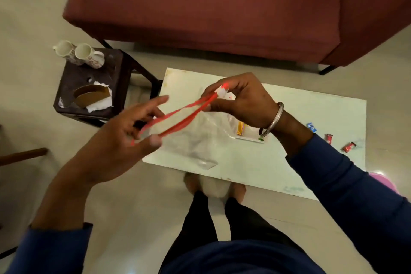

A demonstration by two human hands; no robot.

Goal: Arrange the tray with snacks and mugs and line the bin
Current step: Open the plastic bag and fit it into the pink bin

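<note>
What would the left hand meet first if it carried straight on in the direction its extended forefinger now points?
Probably the right hand gripping the far end of the red-edged clear bag. The left hand points its forefinger up-right toward it over the table; depth is uncertain.

Both arms reach forward over the table, sleeves pushed back from the wrists. The left hand (pixel 124 133) has its index finger stretched out and its thumb and other fingers pinching the red edge of a clear bag (pixel 191 138). The right hand (pixel 240 100), a bangle on its wrist, pinches the bag's other end
</note>
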